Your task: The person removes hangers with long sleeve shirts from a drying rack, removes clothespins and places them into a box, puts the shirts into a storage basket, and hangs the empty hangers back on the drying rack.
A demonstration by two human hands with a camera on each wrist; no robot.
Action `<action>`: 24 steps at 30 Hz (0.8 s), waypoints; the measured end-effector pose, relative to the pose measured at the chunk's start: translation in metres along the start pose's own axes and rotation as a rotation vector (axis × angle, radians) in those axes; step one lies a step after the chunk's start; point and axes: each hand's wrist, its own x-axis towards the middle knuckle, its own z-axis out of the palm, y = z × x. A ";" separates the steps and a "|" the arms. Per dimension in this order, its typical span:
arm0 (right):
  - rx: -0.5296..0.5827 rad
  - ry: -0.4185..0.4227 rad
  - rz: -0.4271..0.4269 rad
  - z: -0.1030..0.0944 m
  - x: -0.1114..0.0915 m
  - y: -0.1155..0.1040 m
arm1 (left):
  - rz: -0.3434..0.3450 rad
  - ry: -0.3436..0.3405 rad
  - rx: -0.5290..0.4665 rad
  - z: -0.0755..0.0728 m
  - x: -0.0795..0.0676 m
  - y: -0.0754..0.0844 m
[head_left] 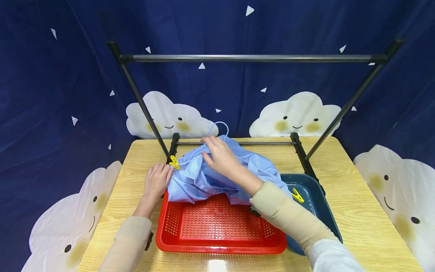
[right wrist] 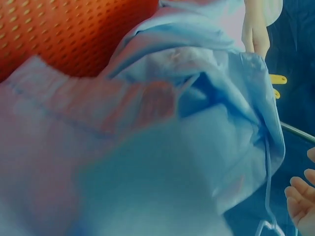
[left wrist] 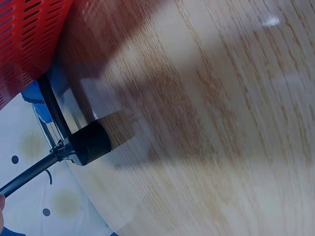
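"Right hand (head_left: 221, 155) first: how does it lie?"

"Its thumb stands apart from loosely spread fingers, with nothing held between them. It is over the blue shirt (head_left: 214, 184); whether the palm brushes the cloth, I cannot tell."

"Which way does the shirt run?"

"Side to side below that hand, bunched, its long axis going from the left hand (head_left: 157, 180) across toward the right forearm. The hook of the hanger (head_left: 221, 122) sticks up just beyond the right fingers, so the right hand is much the nearer to it."

"And the left hand?"

"At the shirt's left end, fingertips against the edge, just beside a yellow clip (head_left: 175, 162). Its thumb is hidden, so I cannot tell whether it pinches the cloth."

"Anything in the way?"

"Beyond the right hand, the rack's lower bar (head_left: 268, 143) passes behind the shirt; its top bar (head_left: 251, 58) is higher and farther off. A slanting leg (head_left: 144, 107) comes down close by the left hand. Nearer the person than both hands is the red basket (head_left: 221, 249), partly under the shirt. Right of the right hand, beneath the forearm, sits the blue tray (head_left: 313, 206) with another clip (head_left: 297, 195)."
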 end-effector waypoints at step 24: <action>-0.101 -0.230 -0.049 0.052 0.027 -0.029 | 0.032 0.060 -0.005 0.004 -0.001 -0.001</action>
